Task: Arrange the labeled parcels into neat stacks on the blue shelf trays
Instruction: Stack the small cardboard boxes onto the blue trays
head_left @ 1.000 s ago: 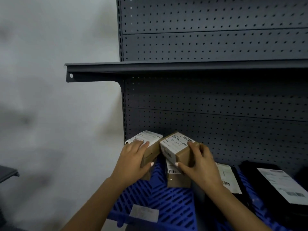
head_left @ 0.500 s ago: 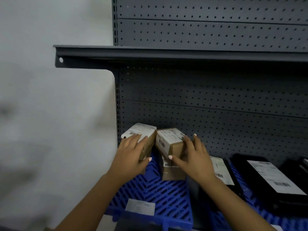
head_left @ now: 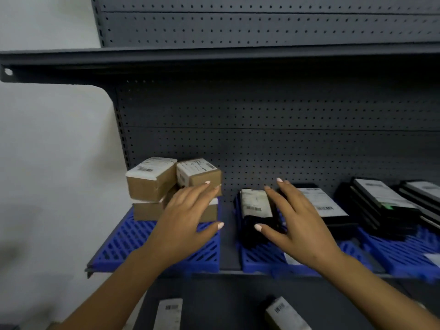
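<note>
Four brown cardboard parcels with white labels stand on the left blue slatted plastic tray (head_left: 133,241) in two stacks of two, side by side and touching: the upper left parcel (head_left: 150,178) sits slightly askew on the lower left parcel (head_left: 147,210), and the upper right parcel (head_left: 198,173) on a lower one mostly hidden behind the left hand (head_left: 184,222). That hand is spread open, fingers straight, in front of the right stack and holding nothing; whether the fingertips touch the box cannot be told. The right hand (head_left: 296,225) is likewise open with fingers splayed, above a black labelled parcel (head_left: 256,206) on the second blue tray (head_left: 259,260). Another flat black labelled parcel (head_left: 321,204) lies just beside it, and two stacks of black parcels (head_left: 381,201) stand further right. Two labelled packets (head_left: 170,313) lie on the dark lower shelf (head_left: 226,303).
</note>
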Demonstrator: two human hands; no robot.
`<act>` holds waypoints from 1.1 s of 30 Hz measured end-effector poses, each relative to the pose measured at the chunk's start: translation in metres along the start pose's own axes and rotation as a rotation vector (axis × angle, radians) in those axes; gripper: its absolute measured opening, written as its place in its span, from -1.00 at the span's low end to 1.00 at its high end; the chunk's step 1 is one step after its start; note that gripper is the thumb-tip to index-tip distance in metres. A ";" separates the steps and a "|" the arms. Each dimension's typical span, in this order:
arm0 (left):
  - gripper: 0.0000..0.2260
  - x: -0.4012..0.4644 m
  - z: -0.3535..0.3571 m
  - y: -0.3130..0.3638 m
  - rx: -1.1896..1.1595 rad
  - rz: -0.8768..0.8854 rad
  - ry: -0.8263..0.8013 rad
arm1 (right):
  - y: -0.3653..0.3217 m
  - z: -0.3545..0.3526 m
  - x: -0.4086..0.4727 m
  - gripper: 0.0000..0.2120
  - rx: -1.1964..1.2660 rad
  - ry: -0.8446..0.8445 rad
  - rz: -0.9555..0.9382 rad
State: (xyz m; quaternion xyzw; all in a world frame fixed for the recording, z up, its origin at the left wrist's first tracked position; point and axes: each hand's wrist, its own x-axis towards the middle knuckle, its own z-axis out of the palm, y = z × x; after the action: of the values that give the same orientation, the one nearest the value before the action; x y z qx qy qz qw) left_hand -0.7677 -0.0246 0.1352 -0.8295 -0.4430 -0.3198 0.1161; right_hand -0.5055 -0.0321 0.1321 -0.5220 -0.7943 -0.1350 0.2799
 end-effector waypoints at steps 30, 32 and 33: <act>-0.31 -0.012 0.230 0.408 -0.379 0.256 -0.561 | 0.240 -0.143 -0.397 -0.37 -0.205 -0.281 0.508; -0.30 -0.007 0.249 0.410 -0.385 0.264 -0.601 | 0.252 -0.132 -0.398 -0.38 -0.201 -0.301 0.536; -0.29 -0.004 0.259 0.410 -0.395 0.261 -0.619 | 0.258 -0.125 -0.398 -0.38 -0.195 -0.313 0.547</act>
State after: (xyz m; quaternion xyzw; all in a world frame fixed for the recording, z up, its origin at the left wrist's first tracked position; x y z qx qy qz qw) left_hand -0.3266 -0.1421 -0.0288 -0.9425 -0.2777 -0.1158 -0.1453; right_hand -0.1148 -0.2879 -0.0200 -0.7549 -0.6412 -0.0486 0.1290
